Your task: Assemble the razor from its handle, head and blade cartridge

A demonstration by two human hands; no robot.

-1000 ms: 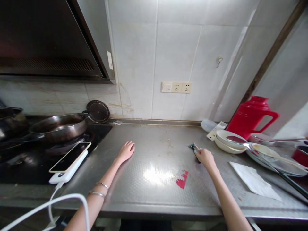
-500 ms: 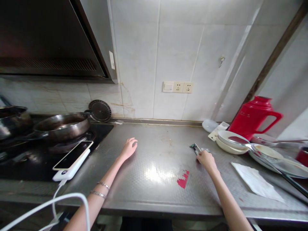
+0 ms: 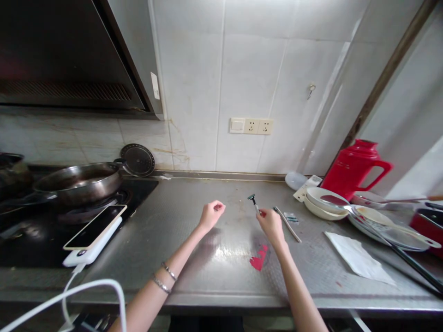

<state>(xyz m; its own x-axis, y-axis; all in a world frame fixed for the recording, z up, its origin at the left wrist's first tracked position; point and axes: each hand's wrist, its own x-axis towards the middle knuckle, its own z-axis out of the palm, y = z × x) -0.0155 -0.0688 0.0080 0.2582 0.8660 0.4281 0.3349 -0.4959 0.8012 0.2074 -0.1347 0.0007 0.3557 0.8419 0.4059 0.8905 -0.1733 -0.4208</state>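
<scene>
My right hand (image 3: 270, 226) grips a razor (image 3: 256, 207) by its handle, with the dark green head pointing up and to the left above the counter. To the left, my left hand (image 3: 210, 216) hovers over the steel with its fingers curled closed; no object shows in it. Just right of my right hand lies a thin grey stick-like thing (image 3: 290, 228), dark at its upper end. Beside that is a small clear packet (image 3: 291, 218) with dark strips. A torn red scrap (image 3: 258, 259) lies flat on the counter below my hands.
At left a pan (image 3: 81, 182) sits on the stove, near a phone (image 3: 97, 226) on a white power bank with a cable (image 3: 100, 283). At right stand a red thermos (image 3: 353, 168), stacked bowls (image 3: 323, 212), plates and a ladle, with a white tissue (image 3: 358, 258) in front.
My right hand has lifted a razor and moved left, leaving the grey stick and packet uncovered. My left hand has risen from the counter, moved right, and curled its fingers.
</scene>
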